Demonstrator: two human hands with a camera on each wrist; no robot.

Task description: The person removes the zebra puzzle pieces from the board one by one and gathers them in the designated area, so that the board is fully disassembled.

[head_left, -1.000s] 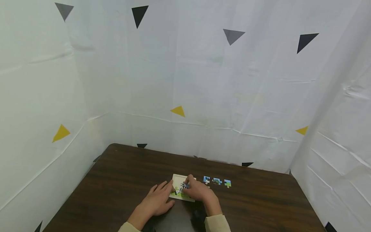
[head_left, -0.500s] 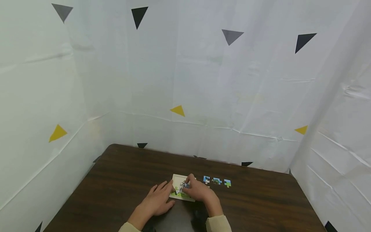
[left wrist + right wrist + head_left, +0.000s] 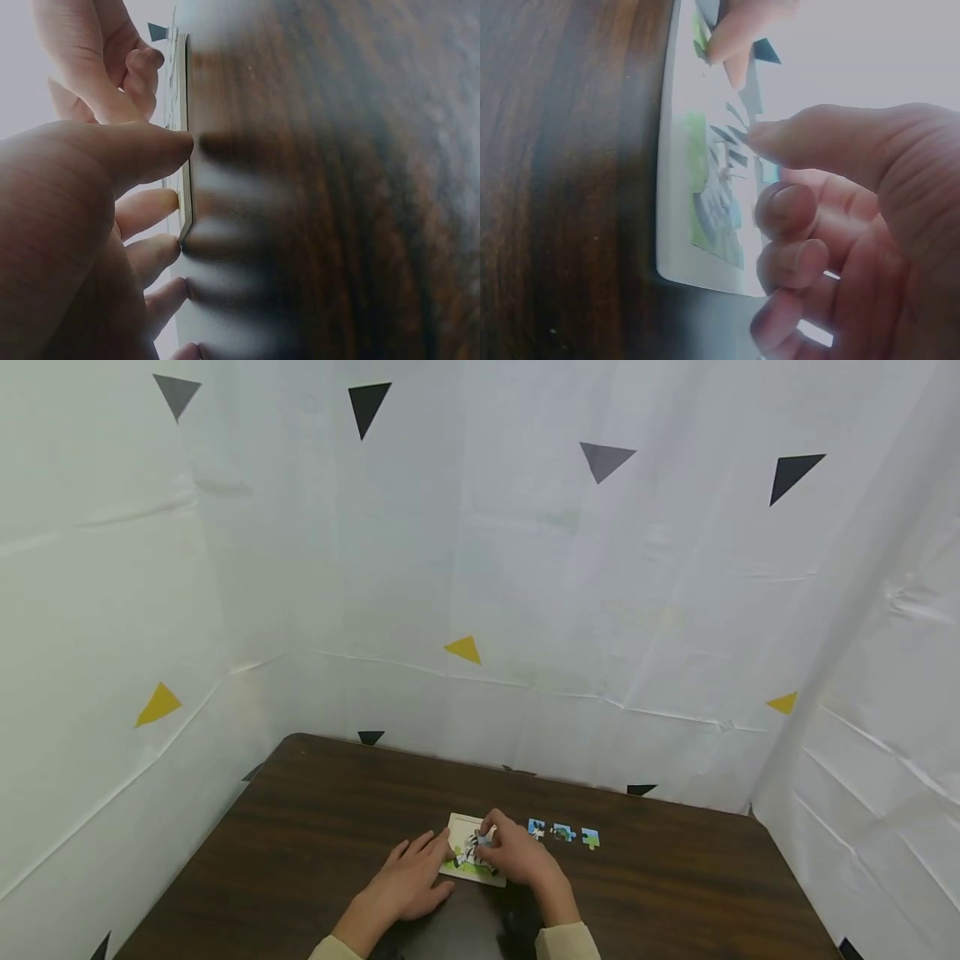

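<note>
A pale puzzle board with a partly assembled zebra picture lies flat on the dark table, between both hands. My left hand is spread at the board's left side, its fingertips resting on the edge; in the left wrist view the thumb reaches over the near edge. Over the right half of the picture, my right hand pinches a small blue puzzle piece between thumb and curled fingers. That piece is mostly hidden by the fingers.
Right of the board, loose puzzle pieces lie in a row: one with zebra stripes, one blue and dark green and one blue and green. The brown wooden table ends before a white curtain with triangles.
The right thumb has shifted slightly to the right, uncovering a little more of the zebra picture. The left hand stays in place on the board's edge.
</note>
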